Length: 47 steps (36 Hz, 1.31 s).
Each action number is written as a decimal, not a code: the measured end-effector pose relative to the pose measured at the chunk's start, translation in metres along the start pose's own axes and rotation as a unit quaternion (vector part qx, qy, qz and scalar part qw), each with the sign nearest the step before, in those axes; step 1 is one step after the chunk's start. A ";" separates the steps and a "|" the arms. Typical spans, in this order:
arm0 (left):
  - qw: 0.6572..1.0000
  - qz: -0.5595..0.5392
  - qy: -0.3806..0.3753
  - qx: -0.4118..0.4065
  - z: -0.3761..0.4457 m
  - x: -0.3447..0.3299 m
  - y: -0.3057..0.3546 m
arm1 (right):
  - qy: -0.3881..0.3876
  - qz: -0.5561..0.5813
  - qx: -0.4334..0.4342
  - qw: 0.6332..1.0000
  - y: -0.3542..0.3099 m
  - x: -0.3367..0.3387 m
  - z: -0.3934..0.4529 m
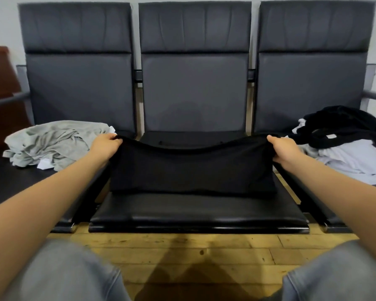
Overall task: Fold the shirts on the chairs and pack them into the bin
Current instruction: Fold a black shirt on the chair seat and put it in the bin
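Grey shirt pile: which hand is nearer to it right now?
Left. The left hand grips the black shirt right beside the grey shirt pile. The right hand holds the shirt's other end, across the middle chair.

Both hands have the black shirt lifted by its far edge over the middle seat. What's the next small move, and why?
Probably bring that held edge toward you and lay it on the near edge, finishing the fold. The left hand and right hand each pinch a top corner of the black shirt, whose lower part already rests on the black leather middle seat. No bin is in view yet.
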<state>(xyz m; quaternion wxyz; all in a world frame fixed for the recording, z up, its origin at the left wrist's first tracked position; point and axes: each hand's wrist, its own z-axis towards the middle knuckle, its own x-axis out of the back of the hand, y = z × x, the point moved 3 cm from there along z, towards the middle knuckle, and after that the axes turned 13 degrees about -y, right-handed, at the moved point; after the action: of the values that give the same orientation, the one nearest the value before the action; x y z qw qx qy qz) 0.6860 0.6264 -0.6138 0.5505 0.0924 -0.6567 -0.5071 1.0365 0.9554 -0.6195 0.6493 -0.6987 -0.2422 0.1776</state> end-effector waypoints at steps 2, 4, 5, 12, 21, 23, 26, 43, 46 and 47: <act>0.999 0.031 0.017 0.006 0.015 -0.001 0.004 | 0.016 0.013 -0.011 1.000 -0.003 -0.007 0.018; 0.998 0.054 0.030 0.000 0.030 -0.005 0.009 | 0.046 -0.027 -0.015 0.998 -0.003 -0.012 0.037; 0.997 0.062 0.034 -0.003 0.038 -0.007 0.011 | 0.060 -0.059 -0.013 0.996 -0.002 -0.014 0.046; 0.983 0.178 0.032 -0.004 0.093 -0.030 0.002 | 0.093 -0.237 0.000 0.967 0.007 -0.018 0.110; 0.968 0.225 -0.073 0.083 0.136 -0.075 -0.048 | 0.067 -0.472 -0.001 0.879 0.041 -0.034 0.148; 0.977 0.179 -0.051 0.099 0.138 -0.077 -0.054 | 0.080 -0.487 0.009 0.870 0.042 -0.037 0.148; 0.981 0.169 -0.001 0.092 0.130 -0.079 -0.051 | 0.073 -0.473 0.006 0.878 0.040 -0.038 0.141; 0.968 0.221 -0.033 0.115 0.013 -0.081 -0.014 | -0.059 -0.505 -0.095 0.856 0.034 -0.024 0.035; 0.969 0.198 -0.029 0.145 0.009 -0.066 -0.032 | -0.075 -0.560 -0.091 0.820 0.040 -0.027 0.018; 0.971 0.187 -0.040 0.144 0.010 -0.061 -0.037 | -0.074 -0.579 -0.081 0.808 0.042 -0.028 0.014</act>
<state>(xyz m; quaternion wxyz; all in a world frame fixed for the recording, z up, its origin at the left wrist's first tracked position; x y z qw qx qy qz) 0.6851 0.6565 -0.6794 0.5898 0.0266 -0.7499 -0.2985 1.0101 0.9488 -0.6649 0.5532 -0.4637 -0.6626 -0.1998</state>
